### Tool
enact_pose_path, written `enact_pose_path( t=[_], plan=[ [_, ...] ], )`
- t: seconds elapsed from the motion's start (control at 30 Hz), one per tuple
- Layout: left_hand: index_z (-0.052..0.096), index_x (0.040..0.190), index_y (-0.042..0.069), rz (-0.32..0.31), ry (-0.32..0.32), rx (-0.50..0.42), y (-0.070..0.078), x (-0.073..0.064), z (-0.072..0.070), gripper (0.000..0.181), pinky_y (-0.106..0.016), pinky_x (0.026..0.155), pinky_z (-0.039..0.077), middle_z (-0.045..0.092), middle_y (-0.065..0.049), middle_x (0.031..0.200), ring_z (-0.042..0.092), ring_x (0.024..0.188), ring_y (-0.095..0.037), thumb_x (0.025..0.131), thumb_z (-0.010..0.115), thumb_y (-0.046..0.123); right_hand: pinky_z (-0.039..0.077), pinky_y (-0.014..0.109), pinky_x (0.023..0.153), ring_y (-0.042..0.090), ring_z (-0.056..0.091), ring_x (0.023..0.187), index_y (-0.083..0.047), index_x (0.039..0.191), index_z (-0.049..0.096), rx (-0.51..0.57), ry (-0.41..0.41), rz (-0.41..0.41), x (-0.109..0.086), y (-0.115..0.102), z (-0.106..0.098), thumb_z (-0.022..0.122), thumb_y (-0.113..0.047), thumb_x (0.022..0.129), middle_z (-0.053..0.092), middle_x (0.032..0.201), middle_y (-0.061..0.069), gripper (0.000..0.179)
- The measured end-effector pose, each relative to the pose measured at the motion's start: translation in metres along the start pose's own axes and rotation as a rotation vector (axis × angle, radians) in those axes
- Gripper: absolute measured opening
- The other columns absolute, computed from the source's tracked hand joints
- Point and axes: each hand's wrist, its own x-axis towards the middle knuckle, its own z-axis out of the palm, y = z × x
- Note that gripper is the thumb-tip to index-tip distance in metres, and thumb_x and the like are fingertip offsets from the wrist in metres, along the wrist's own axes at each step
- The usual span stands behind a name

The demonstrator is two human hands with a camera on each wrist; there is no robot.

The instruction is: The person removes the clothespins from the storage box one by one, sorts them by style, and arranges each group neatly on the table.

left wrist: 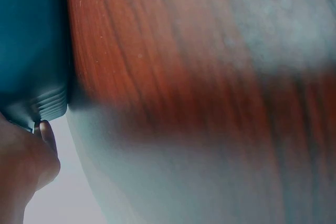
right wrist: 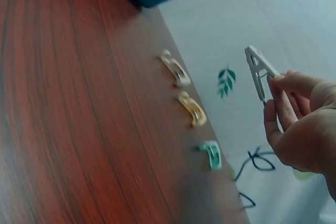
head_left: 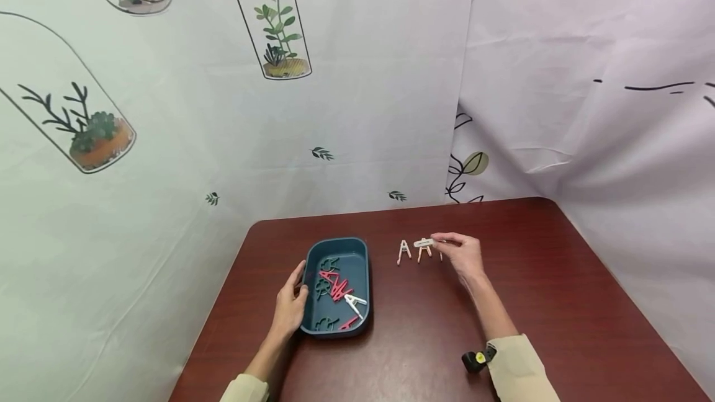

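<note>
My right hand (head_left: 462, 256) pinches a white plastic clothespin (head_left: 423, 242) between thumb and fingers, held above the table's far part. Its narrow A shape shows in the right wrist view. Below stand several similar clothespins in a row, of which the right wrist view shows a pale one (right wrist: 175, 69), a yellow one (right wrist: 193, 110) and a green one (right wrist: 212, 156). My left hand (head_left: 290, 303) holds the left wall of a blue plastic box (head_left: 365, 265), thumb by the rim. Inside lie red clothespins (head_left: 338, 290), dark green ones (head_left: 323, 289) and a white one (head_left: 354, 304).
The dark red wooden table (head_left: 424, 340) ends at the back near a white printed cloth (head_left: 357, 110). That cloth also hangs along the left and right sides. A black wrist device (head_left: 476, 361) sits by the right sleeve.
</note>
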Motion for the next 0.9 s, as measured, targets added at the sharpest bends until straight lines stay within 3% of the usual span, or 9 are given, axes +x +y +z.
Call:
enact_pose_path(
  t=[0.1,0.37,0.5,0.63,0.73,0.9],
  plan=[
    [0.042,0.164,0.014,-0.001,-0.002,-0.001,-0.001,0.0,-0.001,0.064,-0.059,0.109,0.044,0.048,-0.017,0.162,0.052,0.142,-0.036,0.105,0.051,-0.007,0.056,0.019,0.072,0.003,0.071,0.08,0.016,0.116,0.074,0.021,0.032,0.01,0.002,-0.001,-0.012,0.082,0.006,0.087,0.081,0.1,0.011,0.031],
    [0.043,0.164,0.016,-0.022,-0.001,-0.013,-0.001,0.0,-0.002,0.064,-0.056,0.111,0.043,0.049,-0.015,0.161,0.051,0.144,-0.033,0.105,0.051,-0.007,0.052,0.018,0.078,0.002,0.069,0.089,0.011,0.122,0.075,-0.022,0.064,0.047,0.006,-0.003,-0.039,0.083,0.0,0.089,0.08,0.094,-0.009,0.036],
    [0.043,0.164,0.014,-0.018,-0.001,-0.016,-0.002,0.001,-0.001,0.064,-0.057,0.11,0.043,0.049,-0.015,0.161,0.051,0.144,-0.033,0.104,0.051,-0.008,0.05,0.017,0.082,0.001,0.07,0.092,0.011,0.121,0.075,-0.025,0.079,0.052,0.007,-0.006,-0.049,0.083,0.001,0.089,0.08,0.093,-0.01,0.035],
    [0.043,0.164,0.012,-0.003,-0.001,-0.01,-0.002,0.001,-0.001,0.063,-0.057,0.109,0.044,0.05,-0.017,0.16,0.052,0.143,-0.034,0.104,0.051,-0.008,0.049,0.016,0.083,0.0,0.068,0.092,0.008,0.114,0.079,-0.019,0.147,0.069,0.009,-0.01,-0.056,0.082,0.006,0.087,0.08,0.086,-0.011,0.027],
    [0.044,0.163,0.012,0.003,-0.001,-0.009,-0.001,0.0,-0.001,0.063,-0.058,0.109,0.044,0.05,-0.018,0.16,0.052,0.143,-0.035,0.104,0.051,-0.008,0.05,0.016,0.08,-0.001,0.066,0.09,0.003,0.108,0.083,-0.015,0.203,0.083,0.01,-0.011,-0.059,0.083,0.006,0.086,0.078,0.083,-0.012,0.023],
    [0.043,0.164,0.013,-0.001,0.003,-0.012,-0.001,0.0,-0.001,0.064,-0.059,0.109,0.044,0.05,-0.018,0.16,0.053,0.142,-0.036,0.104,0.052,-0.008,0.054,0.016,0.073,-0.002,0.072,0.079,0.007,0.114,0.08,-0.005,0.249,0.075,0.012,-0.007,-0.061,0.084,0.001,0.088,0.078,0.086,-0.009,0.027]
  ],
)
